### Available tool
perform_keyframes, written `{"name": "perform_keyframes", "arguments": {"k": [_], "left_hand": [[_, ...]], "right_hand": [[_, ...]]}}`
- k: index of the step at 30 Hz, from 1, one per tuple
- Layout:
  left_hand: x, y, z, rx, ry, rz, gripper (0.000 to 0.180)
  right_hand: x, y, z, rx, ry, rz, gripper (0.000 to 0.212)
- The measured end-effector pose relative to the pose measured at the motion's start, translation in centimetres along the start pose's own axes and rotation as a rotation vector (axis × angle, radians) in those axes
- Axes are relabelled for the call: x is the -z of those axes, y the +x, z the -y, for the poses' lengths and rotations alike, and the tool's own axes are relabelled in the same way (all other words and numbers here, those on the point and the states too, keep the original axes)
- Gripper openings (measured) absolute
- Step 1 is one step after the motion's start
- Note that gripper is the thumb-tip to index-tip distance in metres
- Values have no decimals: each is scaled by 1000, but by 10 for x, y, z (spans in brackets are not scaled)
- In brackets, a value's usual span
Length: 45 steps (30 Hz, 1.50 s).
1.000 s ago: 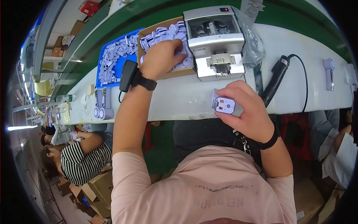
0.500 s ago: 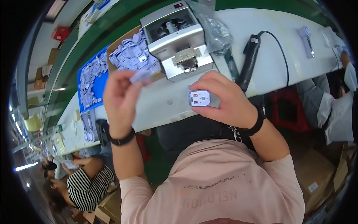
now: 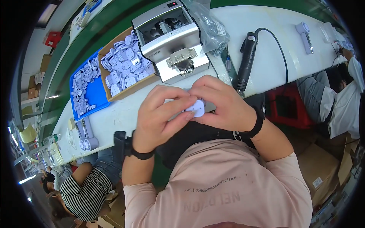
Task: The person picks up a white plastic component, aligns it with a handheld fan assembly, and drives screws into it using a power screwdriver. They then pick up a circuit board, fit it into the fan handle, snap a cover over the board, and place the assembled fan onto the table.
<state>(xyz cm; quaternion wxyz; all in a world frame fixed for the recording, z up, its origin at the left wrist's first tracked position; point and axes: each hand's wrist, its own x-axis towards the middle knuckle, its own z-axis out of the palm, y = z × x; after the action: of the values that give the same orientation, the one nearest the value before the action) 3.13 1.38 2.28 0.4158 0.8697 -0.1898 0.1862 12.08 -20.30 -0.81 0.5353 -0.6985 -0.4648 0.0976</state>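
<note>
Both hands meet in front of me at the near edge of the white bench. Between thumb and fingers, my left hand (image 3: 161,116) grips a small rounded lavender plastic cover (image 3: 197,109). It lies over the small lavender plastic housing that my right hand (image 3: 226,106) is closed around; the cover and fingers mostly hide this housing. Just beyond the hands stands a silver screw feeder (image 3: 169,43) with an open top tray. Left of it, a cardboard box (image 3: 133,90) holds many loose lavender covers.
A blue tray (image 3: 102,90) with small lavender parts adjoins the box. A black electric screwdriver (image 3: 248,57) with a cable lies right of the feeder, near a clear plastic bag (image 3: 213,30). Lavender handled devices (image 3: 87,133) lie at left, another (image 3: 305,37) at far right. Other people sit on both sides.
My left hand has come rightward and down from near the cardboard box, bringing the lavender cover against the housing in my right hand. The housing's inner contacts are now covered from view.
</note>
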Motion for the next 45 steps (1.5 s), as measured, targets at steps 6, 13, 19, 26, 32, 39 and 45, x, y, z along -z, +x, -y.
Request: {"name": "perform_keyframes", "arguments": {"k": [6,13,19,26,32,39,45], "left_hand": [[-3,8,6,-141,60,99,42],[-30,-7,8,-133,62,-130,54],[-26,-14,-1,-80,136,-168,56],[-27,-13,4,-69,26,-206,53],[-34,-18,0,-30,-30,-277,48],[-41,-25,-3,20,-108,-324,43],[-43,-26,-7,15,-137,-333,41]], "right_hand": [[21,-4,-2,-154,152,48,49],[99,-22,-72,-941,-466,-318,40],[85,-3,-62,-750,-2,-472,38],[50,-12,-29,-188,51,-639,53],[40,-1,-22,-151,497,-447,48],[24,72,28,230,630,-319,45],[4,116,5,161,386,-259,42]]}}
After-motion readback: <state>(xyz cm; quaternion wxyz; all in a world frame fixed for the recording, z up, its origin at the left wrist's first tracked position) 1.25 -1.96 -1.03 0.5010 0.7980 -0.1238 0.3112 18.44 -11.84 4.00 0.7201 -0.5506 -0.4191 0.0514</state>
